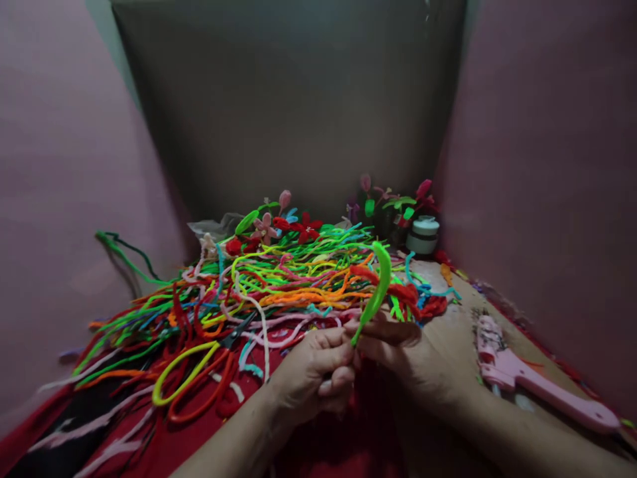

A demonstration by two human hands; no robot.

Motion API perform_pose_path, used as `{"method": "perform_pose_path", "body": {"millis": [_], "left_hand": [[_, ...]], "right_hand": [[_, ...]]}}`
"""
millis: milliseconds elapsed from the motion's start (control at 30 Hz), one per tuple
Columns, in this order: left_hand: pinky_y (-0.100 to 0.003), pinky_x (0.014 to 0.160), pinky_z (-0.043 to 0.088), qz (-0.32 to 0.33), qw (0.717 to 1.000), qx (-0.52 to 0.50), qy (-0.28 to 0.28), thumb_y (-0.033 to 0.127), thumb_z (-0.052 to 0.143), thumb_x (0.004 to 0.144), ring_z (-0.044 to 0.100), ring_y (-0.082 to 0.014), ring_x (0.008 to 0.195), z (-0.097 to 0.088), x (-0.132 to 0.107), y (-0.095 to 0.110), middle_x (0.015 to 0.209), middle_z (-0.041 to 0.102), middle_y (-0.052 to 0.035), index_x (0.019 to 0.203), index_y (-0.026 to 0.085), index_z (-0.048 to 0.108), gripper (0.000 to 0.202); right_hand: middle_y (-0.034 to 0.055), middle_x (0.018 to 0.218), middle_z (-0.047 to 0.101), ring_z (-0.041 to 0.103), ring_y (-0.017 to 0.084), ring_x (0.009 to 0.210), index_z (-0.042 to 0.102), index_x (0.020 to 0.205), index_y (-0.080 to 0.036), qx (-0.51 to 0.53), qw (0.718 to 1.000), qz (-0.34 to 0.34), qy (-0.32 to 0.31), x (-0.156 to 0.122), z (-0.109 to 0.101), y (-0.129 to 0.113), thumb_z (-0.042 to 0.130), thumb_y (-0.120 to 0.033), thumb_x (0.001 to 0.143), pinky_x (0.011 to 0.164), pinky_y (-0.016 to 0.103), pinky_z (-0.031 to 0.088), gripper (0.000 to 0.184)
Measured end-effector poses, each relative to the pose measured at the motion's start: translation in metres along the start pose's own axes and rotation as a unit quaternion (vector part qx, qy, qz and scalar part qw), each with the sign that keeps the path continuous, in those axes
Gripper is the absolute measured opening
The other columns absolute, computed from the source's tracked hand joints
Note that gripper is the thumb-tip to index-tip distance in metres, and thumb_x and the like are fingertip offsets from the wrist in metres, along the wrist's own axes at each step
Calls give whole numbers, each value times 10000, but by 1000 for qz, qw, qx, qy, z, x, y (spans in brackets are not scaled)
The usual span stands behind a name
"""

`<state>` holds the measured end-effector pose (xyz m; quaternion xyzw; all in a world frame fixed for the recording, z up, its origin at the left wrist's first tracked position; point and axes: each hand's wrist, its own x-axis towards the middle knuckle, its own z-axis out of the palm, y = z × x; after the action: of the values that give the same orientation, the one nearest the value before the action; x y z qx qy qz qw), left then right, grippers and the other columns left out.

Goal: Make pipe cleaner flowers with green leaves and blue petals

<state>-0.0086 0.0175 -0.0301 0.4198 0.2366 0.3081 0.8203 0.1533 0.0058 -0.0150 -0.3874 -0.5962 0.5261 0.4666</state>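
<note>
A bright green pipe-cleaner leaf (379, 282) stands upright in front of me, its tip curling over to the left. My left hand (321, 372) is closed, pinching the narrow base of the leaf between thumb and fingers. From the other side, my right hand (398, 342) meets it at the same spot, its fingers closed around the lower stem. Its fingertips are partly hidden behind the leaf and the left hand. Left of my hands lie scissors (215, 346) with one yellow and one orange-red handle loop. Loose red pipe cleaners (405, 295) lie just behind the leaf.
A wide heap of coloured pipe cleaners (298, 282) covers the surface ahead. Finished pipe-cleaner flowers (306, 229) rest at its back. A pale round container (423, 236) stands back right. A pink glue gun (537, 382) lies on cardboard (448, 332) at right. Pinkish walls flank both sides.
</note>
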Motion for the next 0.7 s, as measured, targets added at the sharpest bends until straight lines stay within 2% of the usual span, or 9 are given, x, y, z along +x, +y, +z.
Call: {"method": "perform_pose_path", "body": {"millis": [100, 167, 200, 267, 333, 367, 433, 567, 700], "left_hand": [[-165, 323, 148, -24, 999, 25, -23, 289, 586, 773, 146, -16, 298, 0, 1, 1, 420, 349, 97, 759, 151, 540, 145], [-173, 341, 152, -11, 996, 86, 13, 317, 561, 784, 173, -22, 316, 4, 1, 1, 456, 376, 84, 767, 156, 543, 162], [-177, 360, 176, 13, 988, 143, 56, 319, 536, 799, 220, -28, 338, 7, 1, 0, 482, 398, 70, 747, 154, 542, 173], [-179, 452, 273, 100, 939, 290, 154, 272, 517, 806, 353, -49, 453, 12, 1, -3, 554, 447, 40, 698, 148, 542, 167], [-188, 559, 324, 168, 881, 395, 201, 231, 503, 805, 412, -71, 573, 16, 0, -7, 621, 483, 25, 699, 152, 554, 142], [-193, 589, 332, 181, 866, 417, 207, 224, 494, 806, 420, -78, 598, 17, 0, -8, 634, 491, 25, 712, 157, 559, 132], [-199, 568, 331, 164, 876, 404, 207, 237, 474, 811, 414, -79, 564, 19, 0, -10, 612, 492, 31, 733, 164, 558, 136], [-196, 466, 298, 85, 934, 281, 205, 263, 483, 789, 373, -67, 450, 21, 4, -11, 561, 489, 39, 735, 163, 526, 121], [-200, 496, 313, 97, 940, 253, 209, 234, 490, 773, 401, -71, 490, 24, 6, -13, 586, 501, 25, 693, 159, 498, 110]], "right_hand": [[12, 868, 693, 600, 216, 861, 732, 752, -257, 53, 999, 1, 5, 0, 0, 9, 679, -357, 681, 835, 355, 436, 133], [28, 853, 690, 602, 218, 839, 723, 726, -226, 66, 997, 12, 34, 0, 1, 12, 702, -363, 653, 823, 361, 440, 157], [34, 846, 689, 603, 216, 830, 717, 726, -215, 74, 996, 18, 44, 1, 1, 12, 708, -363, 646, 818, 361, 442, 169], [39, 841, 684, 603, 210, 825, 705, 757, -206, 101, 993, 19, 57, 2, 2, 13, 703, -364, 653, 812, 356, 445, 189], [38, 851, 676, 598, 206, 842, 691, 802, -206, 126, 990, 15, 62, 4, 2, 17, 679, -352, 688, 822, 354, 442, 186], [36, 854, 673, 596, 204, 849, 685, 812, -207, 129, 989, 9, 65, 4, 1, 19, 667, -343, 704, 826, 352, 441, 175], [34, 871, 668, 592, 199, 857, 676, 817, -206, 119, 991, -4, 68, 5, 0, 25, 645, -320, 731, 832, 347, 438, 146], [22, 835, 665, 594, 176, 758, 657, 827, -206, 110, 993, 10, 44, 3, 0, 26, 620, -313, 756, 743, 322, 466, 134], [11, 743, 654, 587, 174, 671, 644, 722, -207, 108, 992, 14, 58, 1, 3, 15, 656, -390, 703, 657, 310, 479, 184]]}}
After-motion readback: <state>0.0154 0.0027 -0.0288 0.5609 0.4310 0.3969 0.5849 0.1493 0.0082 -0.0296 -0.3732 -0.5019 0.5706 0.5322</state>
